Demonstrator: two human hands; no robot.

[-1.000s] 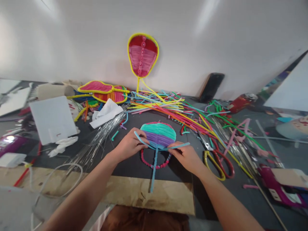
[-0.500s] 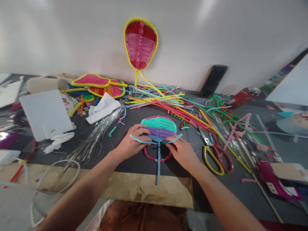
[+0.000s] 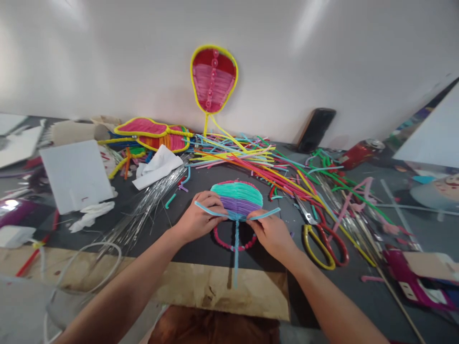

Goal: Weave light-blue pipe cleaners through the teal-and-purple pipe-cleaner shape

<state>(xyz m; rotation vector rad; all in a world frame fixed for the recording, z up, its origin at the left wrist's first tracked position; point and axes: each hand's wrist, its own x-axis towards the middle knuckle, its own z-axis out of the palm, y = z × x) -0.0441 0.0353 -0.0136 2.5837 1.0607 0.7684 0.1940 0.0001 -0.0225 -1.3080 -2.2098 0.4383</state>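
Between my hands is a round fan shape made of pipe cleaners (image 3: 238,193), with a pink rim, turquoise and purple rows, and a twisted blue stem toward me. A light blue pipe cleaner (image 3: 267,214) lies across it, its two ends sticking out left and right. My left hand (image 3: 202,217) is closed on the left side of the fan and this blue strand. On the other side my right hand (image 3: 267,227) pinches the blue strand between thumb and fingers, close to the stem. The lower part of the pink rim is unfilled.
Red and yellow scissors (image 3: 319,234) lie right of my right hand. Loose pipe cleaners (image 3: 233,150) pile up behind the fan. A finished pink fan (image 3: 214,79) stands against the wall. Further right are a phone (image 3: 317,129) and a can (image 3: 362,153); silver wires (image 3: 143,203) lie left.
The view has tilted up a little, so everything sits lower. My right hand has shifted its fingers on the blue strand, whose right end now reaches further right.
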